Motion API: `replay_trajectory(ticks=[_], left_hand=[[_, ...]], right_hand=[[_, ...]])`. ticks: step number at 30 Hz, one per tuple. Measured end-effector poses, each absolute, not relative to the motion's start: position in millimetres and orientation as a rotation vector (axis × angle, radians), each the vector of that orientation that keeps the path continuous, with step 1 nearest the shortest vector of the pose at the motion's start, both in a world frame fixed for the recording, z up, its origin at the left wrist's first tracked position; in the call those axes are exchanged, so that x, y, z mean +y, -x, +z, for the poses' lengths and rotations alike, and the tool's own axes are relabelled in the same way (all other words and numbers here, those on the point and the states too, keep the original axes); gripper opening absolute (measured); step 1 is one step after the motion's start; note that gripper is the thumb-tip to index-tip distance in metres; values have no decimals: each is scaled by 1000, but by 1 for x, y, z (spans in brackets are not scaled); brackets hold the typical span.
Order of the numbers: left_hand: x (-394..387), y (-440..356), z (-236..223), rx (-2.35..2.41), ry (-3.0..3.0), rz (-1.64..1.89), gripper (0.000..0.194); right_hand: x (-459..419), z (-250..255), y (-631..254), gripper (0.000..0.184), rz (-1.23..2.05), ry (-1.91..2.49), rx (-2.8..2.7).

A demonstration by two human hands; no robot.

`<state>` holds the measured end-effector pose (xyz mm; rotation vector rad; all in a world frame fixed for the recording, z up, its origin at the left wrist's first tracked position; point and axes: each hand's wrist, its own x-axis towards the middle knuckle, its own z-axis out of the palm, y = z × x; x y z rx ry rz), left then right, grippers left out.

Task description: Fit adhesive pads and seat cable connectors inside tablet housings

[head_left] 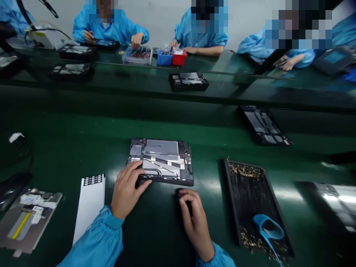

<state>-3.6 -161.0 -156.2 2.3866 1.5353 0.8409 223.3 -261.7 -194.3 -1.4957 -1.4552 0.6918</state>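
Blue sleeves (94, 239) come in at the bottom of the frame, over a dark green desk (155, 226). At bottom centre, the right hand (194, 217) has its fingers curled closed on a small dark object (178, 192); too little of it shows to tell what it is. At lower left lies a flat metal panel (29, 231) with a yellow strip, and nearer the middle a white sheet (87, 207) with rows of black labels along its top end. At lower right a black tray (232, 200) holds small gold screws (247, 170) at both ends, with a blue strap (275, 234) lying in its near part. Part of a second device (338, 205) shows at the right edge.

Just left of the frame's middle, the left hand (126, 191) has its fingers spread open, touching the lower left corner of an opened tablet (164, 163), which lies flat with its inner parts facing up. Another opened tablet (263, 124) lies at an angle at right, above the tray.

Farther up, a black case (189, 86) with similar parts sits at upper centre. Beyond it stand a clear box (137, 57), a blue bin (164, 58) and a red bin (179, 58), before co-workers (200, 37) in blue coats.
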Motion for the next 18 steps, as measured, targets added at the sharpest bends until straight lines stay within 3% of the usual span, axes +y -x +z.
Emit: replay_trajectory(ticks=[18], left_hand=[[-158, -2, -164, 1559, -2220, 818, 26]], right_hand=[[-259, -194, -226, 11, 674, 1574, -1545]])
